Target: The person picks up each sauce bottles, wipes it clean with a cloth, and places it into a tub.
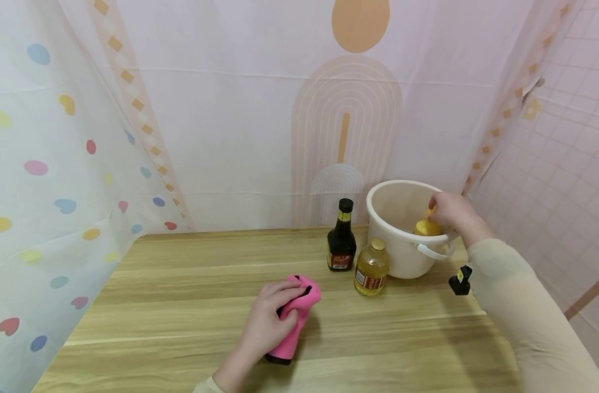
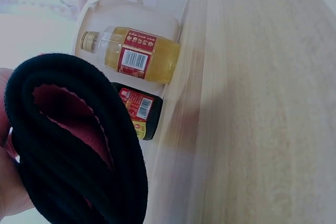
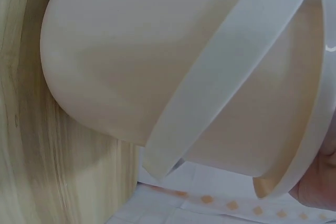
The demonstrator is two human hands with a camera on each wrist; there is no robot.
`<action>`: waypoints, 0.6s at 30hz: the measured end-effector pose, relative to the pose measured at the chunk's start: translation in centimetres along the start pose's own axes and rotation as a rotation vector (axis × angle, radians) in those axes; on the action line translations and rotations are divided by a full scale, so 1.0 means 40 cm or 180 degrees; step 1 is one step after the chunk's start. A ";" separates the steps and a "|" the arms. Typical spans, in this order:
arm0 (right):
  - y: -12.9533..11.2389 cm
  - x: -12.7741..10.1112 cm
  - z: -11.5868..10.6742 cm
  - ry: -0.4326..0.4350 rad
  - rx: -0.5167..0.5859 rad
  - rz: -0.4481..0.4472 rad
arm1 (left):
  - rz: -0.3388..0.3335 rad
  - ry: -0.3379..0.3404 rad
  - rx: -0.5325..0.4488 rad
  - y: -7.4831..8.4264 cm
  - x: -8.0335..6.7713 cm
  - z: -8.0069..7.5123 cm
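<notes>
Wood-grain table, light planks running left-right. Landmark: white bucket, sitting at the back right of the table. Dark sauce bottle stands just left of the bucket, upright, black cap. Yellow oil bottle stands in front of the bucket's left side, close beside the dark bottle. Pink cloth roll with a black edge rests on the table well in front-left of the bucket. Small black item sits front-right of the bucket.
</notes>
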State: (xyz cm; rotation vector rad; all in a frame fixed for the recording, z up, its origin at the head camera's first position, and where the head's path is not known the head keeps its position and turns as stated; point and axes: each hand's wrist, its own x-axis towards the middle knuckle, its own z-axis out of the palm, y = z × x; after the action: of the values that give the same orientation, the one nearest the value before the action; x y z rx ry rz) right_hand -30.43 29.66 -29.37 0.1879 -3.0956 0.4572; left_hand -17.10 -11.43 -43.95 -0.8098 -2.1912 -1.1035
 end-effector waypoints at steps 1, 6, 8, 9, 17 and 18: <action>-0.001 0.000 -0.001 -0.0002 -0.0020 -0.0003 | 0.0014 0.0006 0.0009 0.000 0.001 0.001; -0.002 -0.002 -0.004 -0.0019 -0.0127 -0.0055 | 0.0040 0.0005 0.0008 0.002 0.007 0.006; -0.003 -0.005 -0.004 -0.0012 -0.0167 -0.0077 | 0.0011 -0.0015 0.0002 0.003 0.009 0.007; -0.005 -0.008 -0.003 -0.0004 -0.0179 -0.0077 | -0.0012 -0.0027 0.0000 0.004 0.009 0.007; -0.024 -0.035 -0.010 0.0256 -0.0287 -0.0111 | -0.0073 -0.0068 0.0003 0.007 0.014 0.008; -0.028 -0.039 -0.011 0.0317 -0.0289 -0.0136 | -0.0069 -0.0066 0.0001 0.007 0.014 0.008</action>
State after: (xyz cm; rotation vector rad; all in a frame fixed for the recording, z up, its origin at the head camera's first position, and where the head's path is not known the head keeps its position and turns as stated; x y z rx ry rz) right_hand -28.77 28.91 -28.67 0.2225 -3.0004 0.3138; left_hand -17.35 -10.87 -43.58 -0.8024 -2.2222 -1.1099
